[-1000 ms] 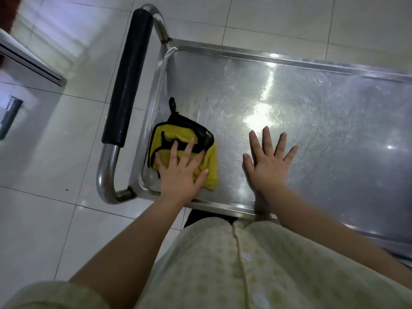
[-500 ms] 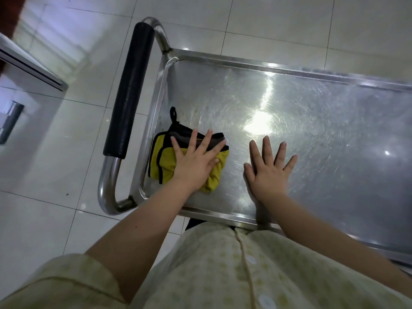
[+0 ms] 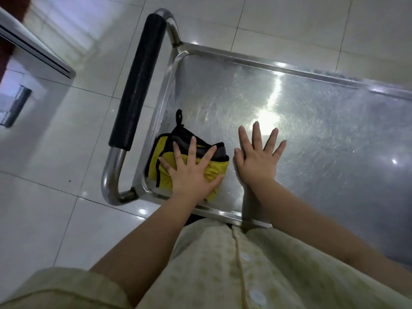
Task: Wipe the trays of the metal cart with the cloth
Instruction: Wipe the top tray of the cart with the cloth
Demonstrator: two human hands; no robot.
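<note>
No readable text, labels, brands or numbers anywhere in view.

A cloth (image 3: 157,162) lies in the near left corner of the top tray (image 3: 323,134) of a cart (image 3: 110,177), with the left hand (image 3: 191,175) spread flat on top of it. The right hand (image 3: 256,161) rests flat on the tray just beside the cloth, to its right. The handle (image 3: 139,85) runs along the tray's left end, above the floor (image 3: 44,197). What appears to be a cabinet (image 3: 38,50) stands farther left.
</note>
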